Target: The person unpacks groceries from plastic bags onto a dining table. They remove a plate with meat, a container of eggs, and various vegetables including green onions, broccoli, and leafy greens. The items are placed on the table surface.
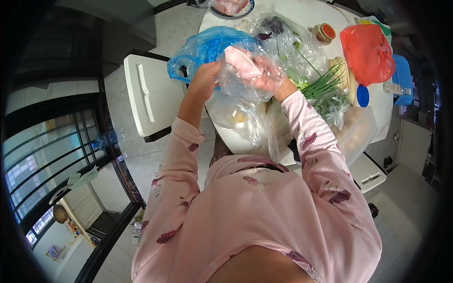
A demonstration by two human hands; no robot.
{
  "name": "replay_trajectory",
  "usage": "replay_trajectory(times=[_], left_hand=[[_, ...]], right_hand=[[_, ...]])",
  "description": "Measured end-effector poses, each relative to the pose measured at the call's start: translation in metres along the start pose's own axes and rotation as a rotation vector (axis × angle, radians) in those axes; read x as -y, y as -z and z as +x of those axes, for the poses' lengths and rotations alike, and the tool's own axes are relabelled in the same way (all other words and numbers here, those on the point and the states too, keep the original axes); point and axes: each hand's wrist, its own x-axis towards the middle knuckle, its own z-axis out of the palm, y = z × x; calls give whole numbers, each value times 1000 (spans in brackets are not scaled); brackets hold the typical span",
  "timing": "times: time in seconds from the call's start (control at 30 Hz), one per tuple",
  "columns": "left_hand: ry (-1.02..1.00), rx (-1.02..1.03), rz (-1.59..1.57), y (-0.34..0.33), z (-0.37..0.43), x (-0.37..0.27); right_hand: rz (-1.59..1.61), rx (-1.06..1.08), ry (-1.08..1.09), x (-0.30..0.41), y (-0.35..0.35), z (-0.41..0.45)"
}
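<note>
My left hand (206, 79) grips the left side of a crumpled clear plastic bag (247, 86), held up over the near edge of the table. Inside or behind the film, my right hand (266, 74) supports a folded pale pink piece (242, 63); whether it is cloth, paper or meat I cannot tell. A blue plastic bag (212, 46) lies just beyond my left hand. Beyond my right hand is a large clear bag (304, 53) with dark purple and green vegetables. Below the hands, more clear bags (240, 116) lie on the white table (230, 139).
Long green stalks (324, 83), a blue lid (362, 95) and a plastic container (357, 131) stand to the right. Farther back are a jar (324, 33), a red bag (366, 53) and a plate of meat (231, 7). A white-topped stool (155, 95) stands left, another (370, 175) lower right.
</note>
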Motion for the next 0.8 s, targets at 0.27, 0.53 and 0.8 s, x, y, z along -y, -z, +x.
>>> replay_trajectory(times=[0.27, 0.53, 0.8], left_hand=[[-149, -213, -26, 11, -3, -9], [-318, -138, 79, -2, -15, -29], [-581, -324, 758, 12, -9, -17]], right_hand=[[-186, -289, 18, 3, 4, -2], [-616, -476, 118, -2, 5, 15], [-602, -679, 164, -2, 29, 24]])
